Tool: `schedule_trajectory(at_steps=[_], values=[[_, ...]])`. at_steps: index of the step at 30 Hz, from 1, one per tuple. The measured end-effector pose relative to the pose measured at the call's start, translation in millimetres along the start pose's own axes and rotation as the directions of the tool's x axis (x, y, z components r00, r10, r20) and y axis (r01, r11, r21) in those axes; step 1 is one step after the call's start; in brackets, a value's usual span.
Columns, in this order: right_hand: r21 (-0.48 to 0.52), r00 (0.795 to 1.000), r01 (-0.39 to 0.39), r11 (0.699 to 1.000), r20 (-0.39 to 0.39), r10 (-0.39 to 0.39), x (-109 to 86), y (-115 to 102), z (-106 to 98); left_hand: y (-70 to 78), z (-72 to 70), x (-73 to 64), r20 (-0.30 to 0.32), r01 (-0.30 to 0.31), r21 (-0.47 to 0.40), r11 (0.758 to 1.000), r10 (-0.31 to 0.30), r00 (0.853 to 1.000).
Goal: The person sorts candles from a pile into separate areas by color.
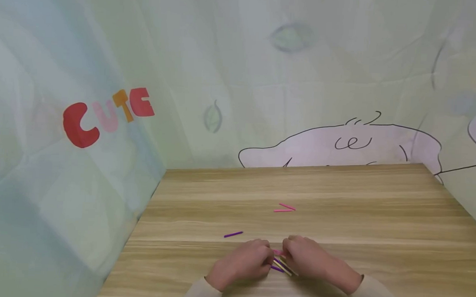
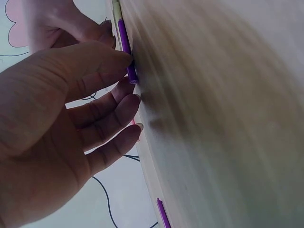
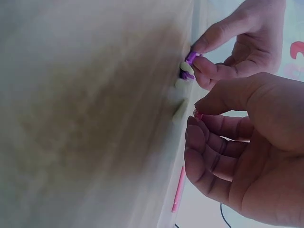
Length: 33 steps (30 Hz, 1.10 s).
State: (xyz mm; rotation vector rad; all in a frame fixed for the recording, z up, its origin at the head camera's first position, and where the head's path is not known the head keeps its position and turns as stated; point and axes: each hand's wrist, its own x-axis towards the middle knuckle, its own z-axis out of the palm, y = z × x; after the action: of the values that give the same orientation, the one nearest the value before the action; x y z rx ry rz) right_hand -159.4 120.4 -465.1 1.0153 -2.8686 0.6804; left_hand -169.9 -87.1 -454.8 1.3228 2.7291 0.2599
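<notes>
Left hand [image 1: 246,260] pinching purple stick [image 2: 125,40] between thumb and forefinger, other fingers sitting slightly apart; right hand [image 1: 308,258] pinching pink stick [image 3: 198,115], remaining fingers lying bent.

In your head view, your fingers [image 1: 291,244] hide part of a thin pink stick [image 1: 277,252]. Your left wrist view cuts off a thin purple stick [image 2: 163,213] and blurs the brown wooden tabletop [image 2: 228,142].

The wood-grained table [image 1: 359,211] bears 2 pink sticks [image 1: 284,210] (a sideways V), 1 purple stick [image 1: 233,234], 1 mixed bunch [image 1: 283,269].
</notes>
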Motion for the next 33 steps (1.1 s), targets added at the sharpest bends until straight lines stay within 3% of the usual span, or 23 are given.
schedule_trajectory(at_steps=[6, 13, 22, 33], values=[[-0.011, 1.000, -0.001, 1.000, -0.012, 0.001, 3.3, 5, -3, 1.7, -0.5, -2.9, 0.023, 0.019, -0.027, 0.999, -0.018, 1.000], [-0.027, 0.999, -0.016, 1.000, -0.042, 0.014, 8.6, 12, -6, 0.1, 0.5, -1.8, -0.004, -0.004, -0.018, 1.000, 0.004, 1.000], [-0.003, 0.996, -0.087, 0.996, -0.016, 0.087, 13.0, 23, -13, 0.4, 0.7, -2.0, -0.004, -0.007, -0.007, 1.000, 0.007, 1.000], [-0.031, 0.996, -0.079, 0.996, -0.038, 0.078, 22.0, 39, -17, 0.7, 1.2, -2.7, -0.006, -0.005, 0.020, 1.000, 0.005, 1.000]])
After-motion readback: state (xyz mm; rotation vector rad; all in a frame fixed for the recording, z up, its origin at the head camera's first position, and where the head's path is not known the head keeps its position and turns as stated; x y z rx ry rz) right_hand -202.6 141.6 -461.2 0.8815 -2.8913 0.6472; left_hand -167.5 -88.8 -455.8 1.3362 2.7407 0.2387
